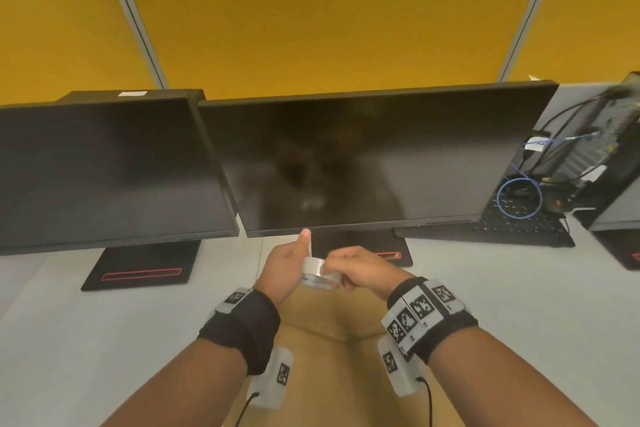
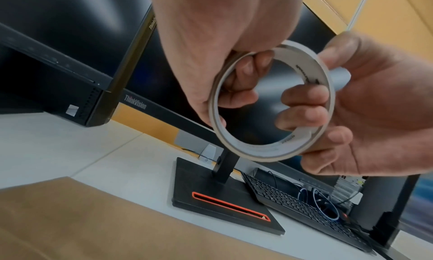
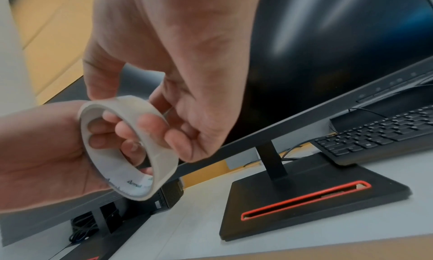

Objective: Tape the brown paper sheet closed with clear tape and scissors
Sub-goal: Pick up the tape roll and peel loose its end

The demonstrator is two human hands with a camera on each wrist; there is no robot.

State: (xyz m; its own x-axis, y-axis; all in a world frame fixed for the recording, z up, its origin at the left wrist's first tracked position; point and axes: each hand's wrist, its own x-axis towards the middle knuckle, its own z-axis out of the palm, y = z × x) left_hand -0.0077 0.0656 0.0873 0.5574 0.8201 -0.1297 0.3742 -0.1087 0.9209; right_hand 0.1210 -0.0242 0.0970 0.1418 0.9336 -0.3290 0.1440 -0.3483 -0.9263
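Note:
Both hands hold a roll of clear tape [image 1: 320, 276] in the air, just in front of the middle monitor's stand. My left hand [image 1: 287, 267] grips the roll [image 2: 269, 151] with fingers curled through its hole and the thumb raised. From the other side, my right hand [image 1: 360, 263] pinches the roll [image 3: 121, 171] with the thumb on the outer band and fingers at the rim. Below the hands, between my forearms, the brown paper sheet [image 1: 332, 322] lies on the white table, also seen as brown paper [image 2: 93, 217]. No scissors show in any view.
Two dark monitors [image 1: 363, 156] [image 1: 104, 170] stand side by side close behind the hands, on black stands with red slots [image 1: 138, 274]. A black keyboard [image 1: 519, 225] and a computer case with blue cables [image 1: 588, 149] sit at the right. A yellow partition [image 1: 311, 10] backs the white desk [image 1: 52, 340].

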